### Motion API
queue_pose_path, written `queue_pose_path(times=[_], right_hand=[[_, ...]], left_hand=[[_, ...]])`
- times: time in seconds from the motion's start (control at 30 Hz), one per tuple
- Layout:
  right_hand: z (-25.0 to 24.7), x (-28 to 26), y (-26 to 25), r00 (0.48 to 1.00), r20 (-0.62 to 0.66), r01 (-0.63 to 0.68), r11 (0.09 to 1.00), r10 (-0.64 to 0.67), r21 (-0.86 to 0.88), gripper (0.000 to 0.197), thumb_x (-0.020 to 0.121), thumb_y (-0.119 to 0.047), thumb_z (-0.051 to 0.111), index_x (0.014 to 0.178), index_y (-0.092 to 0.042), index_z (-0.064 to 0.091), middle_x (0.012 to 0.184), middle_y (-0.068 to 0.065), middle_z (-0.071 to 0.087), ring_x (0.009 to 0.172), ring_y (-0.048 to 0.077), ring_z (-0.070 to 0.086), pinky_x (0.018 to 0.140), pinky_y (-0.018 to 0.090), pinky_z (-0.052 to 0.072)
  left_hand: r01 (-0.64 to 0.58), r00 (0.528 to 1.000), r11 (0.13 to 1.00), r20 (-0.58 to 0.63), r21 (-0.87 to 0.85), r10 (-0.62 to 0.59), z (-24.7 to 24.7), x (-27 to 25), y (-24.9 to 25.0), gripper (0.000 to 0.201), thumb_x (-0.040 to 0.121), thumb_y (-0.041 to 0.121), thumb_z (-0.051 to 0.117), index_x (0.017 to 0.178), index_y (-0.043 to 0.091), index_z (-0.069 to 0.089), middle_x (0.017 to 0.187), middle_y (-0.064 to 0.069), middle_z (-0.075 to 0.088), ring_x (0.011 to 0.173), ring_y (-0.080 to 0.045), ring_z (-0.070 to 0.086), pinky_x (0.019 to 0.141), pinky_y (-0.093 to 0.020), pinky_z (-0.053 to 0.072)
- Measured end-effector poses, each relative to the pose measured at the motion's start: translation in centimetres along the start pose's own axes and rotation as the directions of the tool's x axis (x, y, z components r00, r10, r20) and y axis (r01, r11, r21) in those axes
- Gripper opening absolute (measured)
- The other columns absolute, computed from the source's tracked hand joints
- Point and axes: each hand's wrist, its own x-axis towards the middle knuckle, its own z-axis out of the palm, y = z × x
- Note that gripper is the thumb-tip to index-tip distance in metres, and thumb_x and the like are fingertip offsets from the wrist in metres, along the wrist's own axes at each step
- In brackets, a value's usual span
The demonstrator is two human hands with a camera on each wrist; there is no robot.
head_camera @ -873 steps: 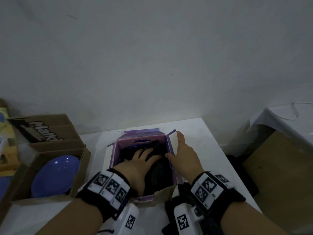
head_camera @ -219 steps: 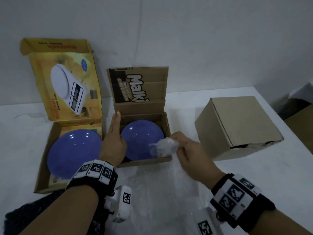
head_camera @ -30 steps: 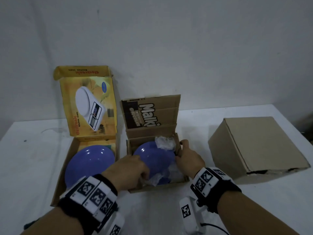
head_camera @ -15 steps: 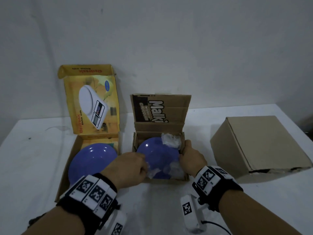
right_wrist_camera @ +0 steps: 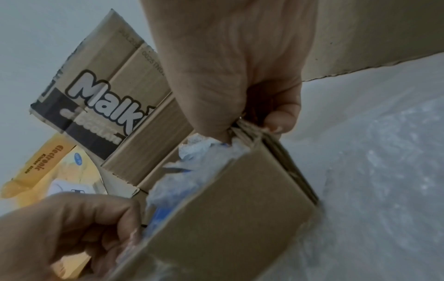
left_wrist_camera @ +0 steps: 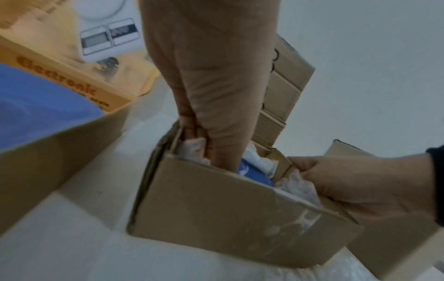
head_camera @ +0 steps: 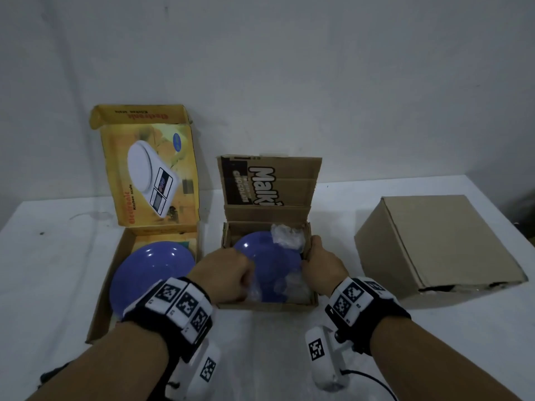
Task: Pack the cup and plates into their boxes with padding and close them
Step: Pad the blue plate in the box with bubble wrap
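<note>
Middle box, lid raised: a blue plate is held inside, with plastic padding packed at its far right and near corners. Left hand: fingers are curled on padding at the box's near left corner. Right hand: the box's right wall is pinched between thumb and fingers. Yellow box, toward the surface's left edge: a second plate is held, uncovered. Closed box, toward the right edge.
</note>
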Motion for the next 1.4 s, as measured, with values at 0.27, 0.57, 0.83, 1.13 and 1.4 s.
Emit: queue_pose_path(times=[0.27,0.57,0.83,1.13,1.4], right_hand=[[-0.8,-0.9,1.5,0.996,-0.089,0.030,0.988,-0.016,0.155,0.045,0.094,-0.056,0.032,0.118,-0.019,0.043,0.099,0.014,0.066,0.090,0.032,0.063,0.075,0.037,0.051],[0.6,-9.2,3.9,0.808,0.082,0.589,0.795,-0.584,-0.144,0.026,0.084,-0.053,0.055,0.079,-0.028,0.051,0.072,-0.011,0.054,0.064,0.008,0.049,0.061,0.029,0.045],[3.1,-9.7,5.3,0.751,0.233,0.659,0.717,-0.617,-0.228,0.017,0.084,-0.034,0.061,0.092,-0.022,0.068,0.102,0.000,0.057,0.094,0.019,0.055,0.073,0.039,0.051],[-1.7,-8.5,1.6,0.765,-0.369,0.565,0.825,-0.528,-0.012,0.024,0.086,-0.005,0.045,0.093,-0.021,0.061,0.079,-0.003,0.056,0.064,0.004,0.051,0.062,0.016,0.043],[-0.7,-7.8,-2.1,0.938,-0.140,0.331,0.938,-0.316,0.100,0.054,0.078,-0.048,0.066,0.120,-0.020,0.045,0.114,-0.005,0.031,0.095,0.009,0.046,0.088,0.030,0.047]], left_hand=[[-0.053,0.853,0.904,-0.490,-0.425,-0.180,2.6,-1.8,-0.5,0.019,0.089,0.015,0.054,0.103,0.028,0.053,0.101,0.012,0.050,0.088,-0.003,0.048,0.075,-0.022,0.042],[-0.036,0.794,0.590,-0.382,-0.807,-0.474,4.5,-0.3,0.4,0.051,0.098,0.001,0.035,0.144,0.019,0.026,0.143,0.016,0.027,0.128,-0.001,0.030,0.104,-0.010,0.025],[-0.007,0.827,0.549,-0.314,-0.836,-0.466,5.3,-0.4,0.0,0.058,0.100,0.006,0.032,0.151,0.020,0.008,0.156,-0.005,0.020,0.140,-0.025,0.028,0.113,-0.039,0.028],[-0.074,0.808,0.535,-0.365,-0.842,-0.463,6.1,-0.5,0.0,0.056,0.100,0.008,0.032,0.150,0.021,0.012,0.155,0.000,0.023,0.138,-0.016,0.029,0.113,-0.033,0.026],[-0.126,0.779,0.518,-0.408,-0.846,-0.476,7.8,-0.5,-0.2,0.058,0.098,0.006,0.037,0.150,0.024,0.016,0.155,0.004,0.025,0.140,-0.012,0.027,0.115,-0.040,0.028]])
